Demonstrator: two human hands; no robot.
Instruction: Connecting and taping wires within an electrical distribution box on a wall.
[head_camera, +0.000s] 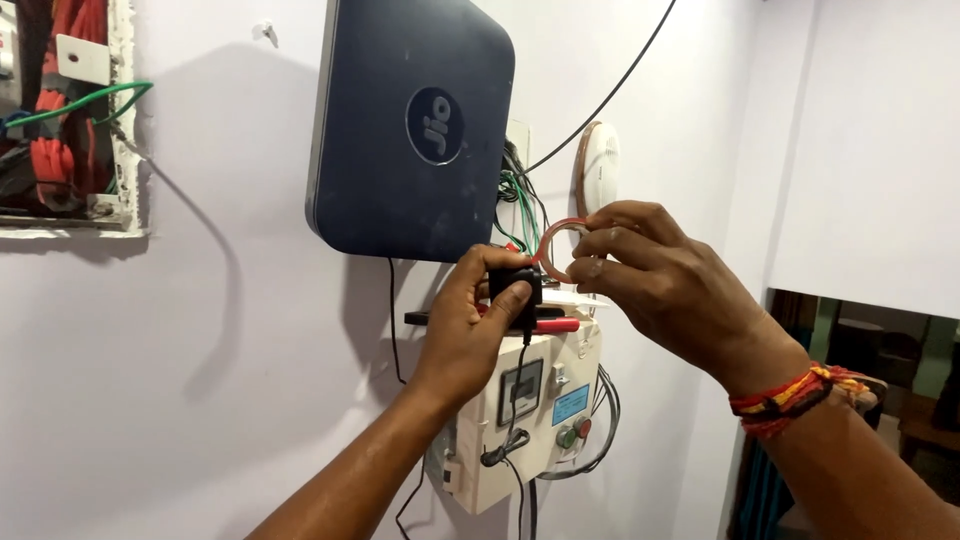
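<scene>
— Left hand (470, 325) first: what has it got?

— Closed around a small black adapter (516, 287), thumb on its near face and fingers wrapped behind. I press it against the wall just above the cream control box (520, 420). A thin black cord (518, 400) drops from the adapter down across the front of that box.

— And your right hand (660, 285)?

— Pinching a reddish ring of tape (560, 248) between thumb and fingertips, held upright just beside the adapter, touching or nearly touching its top corner. I think it is a roll of insulating tape, though it is thin and partly hidden by my fingers.

— What lies right under your hands?

— A red-handled tool (555, 325) lies on top of the control box, beside a flat black piece I cannot make out. The box front carries a small meter window, a blue label, and a green and a red button.

— Further out?

— A large dark blue router (410, 130) hangs on the wall above my left hand, with green and black wires bunched behind its right edge. A round white fitting (600, 165) sits on the wall behind the tape. Far left, an open wall recess (65, 120) shows red and green wiring. A red and yellow thread band (795, 395) circles my right wrist.
</scene>
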